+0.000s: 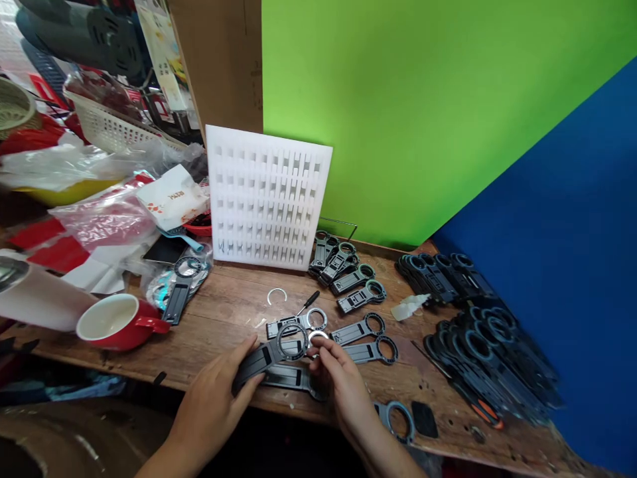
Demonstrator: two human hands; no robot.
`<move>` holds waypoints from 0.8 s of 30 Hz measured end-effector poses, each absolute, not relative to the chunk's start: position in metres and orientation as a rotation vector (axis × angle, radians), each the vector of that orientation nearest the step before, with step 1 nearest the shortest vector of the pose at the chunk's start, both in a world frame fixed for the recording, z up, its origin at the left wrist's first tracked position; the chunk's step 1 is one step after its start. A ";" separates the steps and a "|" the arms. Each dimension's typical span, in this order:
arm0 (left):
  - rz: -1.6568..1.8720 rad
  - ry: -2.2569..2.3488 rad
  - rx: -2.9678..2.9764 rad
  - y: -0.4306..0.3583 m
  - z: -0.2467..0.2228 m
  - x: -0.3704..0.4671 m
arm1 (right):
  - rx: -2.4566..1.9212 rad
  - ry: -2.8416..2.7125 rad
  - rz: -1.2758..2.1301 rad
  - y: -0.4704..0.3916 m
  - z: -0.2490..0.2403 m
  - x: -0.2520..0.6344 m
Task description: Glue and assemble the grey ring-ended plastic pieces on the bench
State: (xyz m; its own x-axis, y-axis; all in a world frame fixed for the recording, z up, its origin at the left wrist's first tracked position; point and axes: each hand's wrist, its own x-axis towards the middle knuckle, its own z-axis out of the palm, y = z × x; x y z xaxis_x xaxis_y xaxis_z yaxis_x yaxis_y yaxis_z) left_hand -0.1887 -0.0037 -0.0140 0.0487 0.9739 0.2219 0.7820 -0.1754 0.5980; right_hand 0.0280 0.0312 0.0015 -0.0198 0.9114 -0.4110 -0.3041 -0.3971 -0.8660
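My left hand (pixel 213 392) grips the flat handle of a dark grey plastic bracket with a ring end (pixel 263 358), thumb below and fingers above, tilted over the bench. Beside that ring, my right hand (pixel 348 388) has its thumb and fingertips pinched together; whatever is between them is too small to make out. Under and around the hands lie several similar ring-ended brackets, among them a grey bracket (pixel 351 330) to the right and another bracket (pixel 286 377) partly hidden below. Behind them are a black-handled screwdriver (pixel 311 300) and a thin white open ring (pixel 277 290).
Stacks of dark brackets (pixel 492 358) fill the right side, near an orange-and-black handled tool (pixel 480 405) and a small translucent bottle (pixel 409 307). A white slotted foam board (pixel 266 199) leans at the back. Left stand a red mug (pixel 117 325) and plastic bags.
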 end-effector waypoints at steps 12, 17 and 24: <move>0.818 1.723 1.987 -0.002 -0.013 -0.180 | -1.195 -0.678 1.755 0.040 0.016 0.045; 0.665 2.055 1.834 0.010 -0.027 -0.206 | -1.357 -1.351 1.441 0.074 -0.005 0.045; 0.501 2.275 1.712 0.026 -0.060 -0.238 | -1.601 -2.359 0.760 0.166 -0.026 -0.014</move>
